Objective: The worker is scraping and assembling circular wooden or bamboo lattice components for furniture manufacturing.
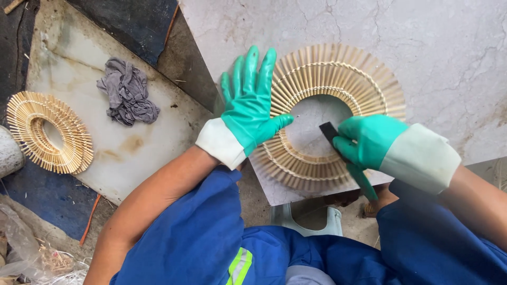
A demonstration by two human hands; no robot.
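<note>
On the marble slab (449, 63), our left hand (248, 108) presses flat on the bamboo ring (332, 116) while our right hand (367, 142) grips a dark strip (327, 131) at its inner edge; a slip could snap slats.

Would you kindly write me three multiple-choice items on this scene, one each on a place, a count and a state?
1. Where does the crumpled grey rag lie?
A. On the pale slab at the left
B. Inside the ring being worked
C. On the person's lap

2. How many woven stick rings are in view?
A. One
B. Two
C. Four

3. How is the left hand?
A. Closed in a fist
B. Lifted off the ring
C. Spread flat on the ring

Key: 1 A, the rag rests on the pale slab. 2 B, one ring lies under the hands, another ring at the far left. 3 C, its fingers are splayed on the ring, while the right hand grips a dark tool.
</note>
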